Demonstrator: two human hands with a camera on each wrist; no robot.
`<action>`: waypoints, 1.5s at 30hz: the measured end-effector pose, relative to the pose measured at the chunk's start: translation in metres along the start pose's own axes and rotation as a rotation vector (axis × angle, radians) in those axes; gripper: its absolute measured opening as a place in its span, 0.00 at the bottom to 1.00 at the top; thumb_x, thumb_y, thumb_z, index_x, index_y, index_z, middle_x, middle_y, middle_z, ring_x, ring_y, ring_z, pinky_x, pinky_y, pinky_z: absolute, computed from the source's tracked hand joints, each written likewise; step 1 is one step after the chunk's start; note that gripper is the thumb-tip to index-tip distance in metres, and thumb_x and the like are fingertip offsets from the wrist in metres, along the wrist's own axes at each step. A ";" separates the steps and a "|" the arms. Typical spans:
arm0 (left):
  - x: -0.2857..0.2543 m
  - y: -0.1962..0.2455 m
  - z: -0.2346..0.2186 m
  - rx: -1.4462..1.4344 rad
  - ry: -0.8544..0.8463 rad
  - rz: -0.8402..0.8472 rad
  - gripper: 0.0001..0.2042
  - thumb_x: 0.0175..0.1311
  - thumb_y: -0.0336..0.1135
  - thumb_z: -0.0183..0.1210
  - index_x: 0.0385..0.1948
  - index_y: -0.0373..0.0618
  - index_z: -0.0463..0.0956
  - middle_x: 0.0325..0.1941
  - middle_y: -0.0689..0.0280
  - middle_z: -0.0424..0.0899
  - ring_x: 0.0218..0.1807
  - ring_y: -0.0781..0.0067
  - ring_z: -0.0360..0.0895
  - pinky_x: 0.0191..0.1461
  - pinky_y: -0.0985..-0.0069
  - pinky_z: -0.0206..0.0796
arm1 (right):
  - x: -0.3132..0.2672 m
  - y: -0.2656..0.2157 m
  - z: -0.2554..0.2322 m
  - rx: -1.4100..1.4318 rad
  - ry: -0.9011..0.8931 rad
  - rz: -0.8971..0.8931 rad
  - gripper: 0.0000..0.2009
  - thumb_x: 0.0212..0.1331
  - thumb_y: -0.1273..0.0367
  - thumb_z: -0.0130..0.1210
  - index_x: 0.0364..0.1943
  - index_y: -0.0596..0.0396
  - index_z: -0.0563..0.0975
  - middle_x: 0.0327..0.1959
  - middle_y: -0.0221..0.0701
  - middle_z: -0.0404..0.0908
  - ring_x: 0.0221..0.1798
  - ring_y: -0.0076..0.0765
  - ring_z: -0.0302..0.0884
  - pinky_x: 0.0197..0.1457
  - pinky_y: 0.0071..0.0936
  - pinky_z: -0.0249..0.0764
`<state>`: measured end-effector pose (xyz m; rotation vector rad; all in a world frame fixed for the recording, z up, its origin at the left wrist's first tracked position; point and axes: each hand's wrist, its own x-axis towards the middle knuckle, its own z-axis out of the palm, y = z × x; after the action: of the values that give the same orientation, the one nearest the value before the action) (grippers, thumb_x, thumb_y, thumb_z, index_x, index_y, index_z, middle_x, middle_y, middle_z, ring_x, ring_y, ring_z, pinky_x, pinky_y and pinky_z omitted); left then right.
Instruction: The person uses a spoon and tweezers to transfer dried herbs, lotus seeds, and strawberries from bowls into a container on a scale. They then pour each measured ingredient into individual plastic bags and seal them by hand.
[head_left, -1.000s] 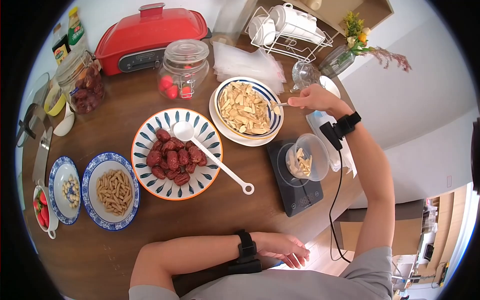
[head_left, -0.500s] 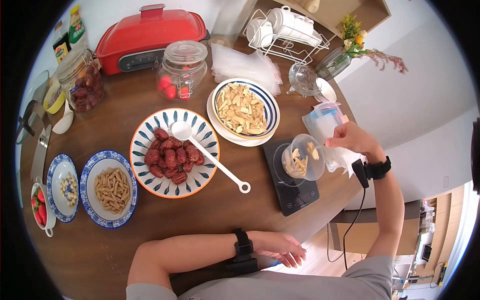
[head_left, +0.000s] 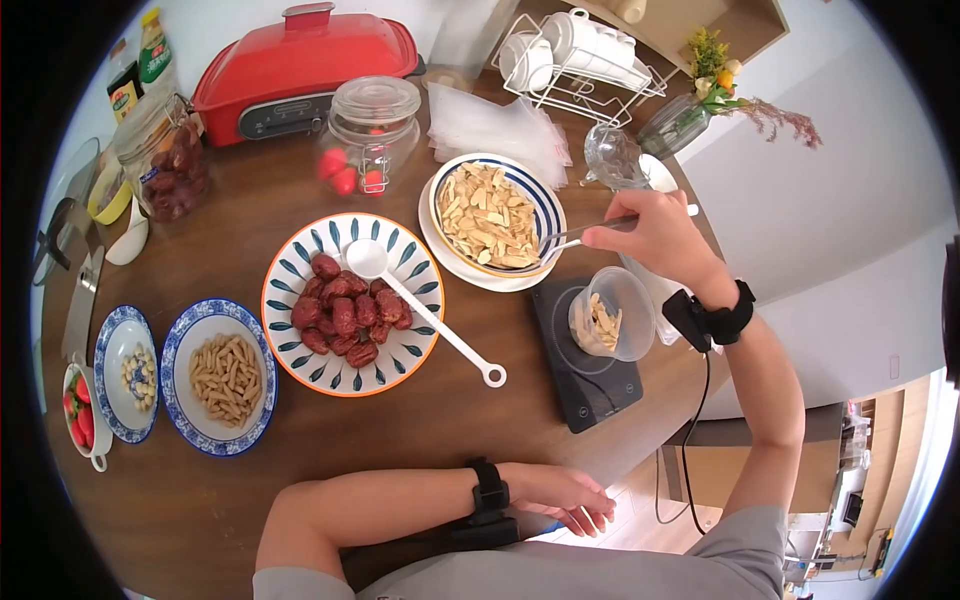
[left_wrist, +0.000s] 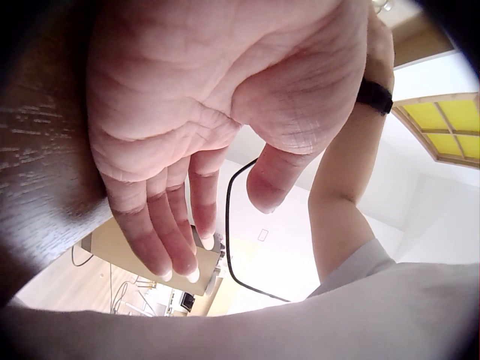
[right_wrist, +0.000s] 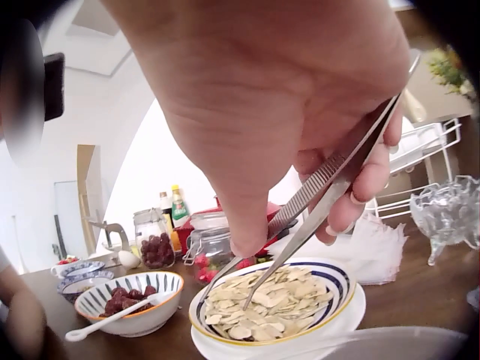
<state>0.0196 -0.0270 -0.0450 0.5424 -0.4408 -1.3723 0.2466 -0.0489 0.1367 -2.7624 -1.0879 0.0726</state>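
My right hand grips metal tweezers between thumb and fingers. The two tips stand apart over pale dried slices, which fill a blue-striped bowl set on a white plate. Nearer to me, a clear plastic cup with some slices inside sits on a black kitchen scale. My left hand hangs by the table's front edge, its fingers loosely extended and holding nothing; the left wrist view shows its bare palm.
A bowl of red dates with a white spoon lies left of the scale. Further left are blue-rimmed bowls and a dish of strawberries. Behind stand glass jars, a red cooker and a cup rack.
My right hand moved from the slices bowl to the plastic cup, where slices dropped in, then returned to the bowl with the tweezers. The left hand stayed put.
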 end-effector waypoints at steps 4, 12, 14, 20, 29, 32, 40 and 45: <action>0.002 -0.001 0.000 0.017 -0.005 -0.011 0.20 0.71 0.47 0.52 0.53 0.39 0.72 0.49 0.62 0.77 0.52 0.72 0.75 0.58 0.77 0.68 | 0.011 -0.015 0.014 -0.267 0.118 -0.190 0.22 0.42 0.48 0.69 0.21 0.54 0.79 0.19 0.34 0.79 0.28 0.40 0.76 0.48 0.34 0.57; 0.002 -0.001 -0.001 0.025 -0.008 -0.005 0.21 0.71 0.48 0.53 0.54 0.39 0.71 0.50 0.61 0.76 0.53 0.71 0.75 0.59 0.76 0.68 | 0.016 -0.025 0.022 -0.373 0.165 -0.304 0.20 0.40 0.50 0.69 0.22 0.53 0.78 0.22 0.33 0.80 0.34 0.39 0.76 0.49 0.36 0.58; 0.002 -0.001 -0.001 0.030 -0.005 -0.003 0.21 0.71 0.48 0.52 0.54 0.39 0.71 0.50 0.61 0.76 0.53 0.71 0.74 0.59 0.76 0.68 | 0.015 -0.026 0.022 -0.408 0.197 -0.354 0.20 0.40 0.51 0.69 0.24 0.53 0.78 0.24 0.33 0.80 0.35 0.38 0.76 0.49 0.36 0.59; 0.004 -0.003 -0.003 0.029 -0.013 -0.005 0.22 0.71 0.48 0.52 0.55 0.37 0.70 0.51 0.60 0.76 0.54 0.70 0.74 0.60 0.76 0.68 | 0.010 -0.025 0.028 -0.522 0.267 -0.393 0.20 0.42 0.53 0.68 0.29 0.53 0.78 0.26 0.31 0.81 0.38 0.36 0.76 0.51 0.36 0.60; 0.005 -0.004 -0.003 0.020 -0.024 -0.006 0.21 0.72 0.47 0.52 0.54 0.38 0.70 0.51 0.60 0.76 0.53 0.70 0.74 0.60 0.76 0.67 | 0.024 -0.019 0.028 -0.593 0.279 -0.370 0.20 0.44 0.51 0.67 0.26 0.53 0.78 0.24 0.31 0.80 0.34 0.38 0.77 0.49 0.36 0.61; 0.002 -0.001 -0.002 0.021 -0.011 -0.009 0.21 0.72 0.47 0.51 0.54 0.38 0.71 0.51 0.60 0.76 0.54 0.70 0.74 0.60 0.76 0.67 | 0.036 -0.013 0.018 -0.597 0.169 -0.201 0.23 0.47 0.46 0.64 0.23 0.55 0.79 0.21 0.34 0.81 0.29 0.41 0.78 0.51 0.38 0.62; 0.002 -0.001 -0.002 0.037 -0.012 -0.012 0.22 0.72 0.48 0.51 0.55 0.38 0.70 0.52 0.60 0.75 0.55 0.70 0.74 0.60 0.76 0.67 | 0.055 0.023 0.006 -0.453 -0.197 0.159 0.31 0.48 0.40 0.58 0.10 0.55 0.75 0.14 0.33 0.78 0.21 0.37 0.77 0.37 0.33 0.69; 0.004 -0.002 -0.002 0.027 -0.006 -0.010 0.21 0.72 0.47 0.51 0.55 0.38 0.70 0.52 0.61 0.75 0.53 0.71 0.74 0.60 0.76 0.67 | 0.059 0.022 0.013 -0.237 -0.331 0.216 0.33 0.47 0.38 0.59 0.11 0.59 0.78 0.14 0.34 0.79 0.19 0.30 0.77 0.27 0.28 0.68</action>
<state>0.0197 -0.0309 -0.0482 0.5634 -0.4633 -1.3797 0.3034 -0.0228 0.1212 -3.1549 -0.9089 0.4728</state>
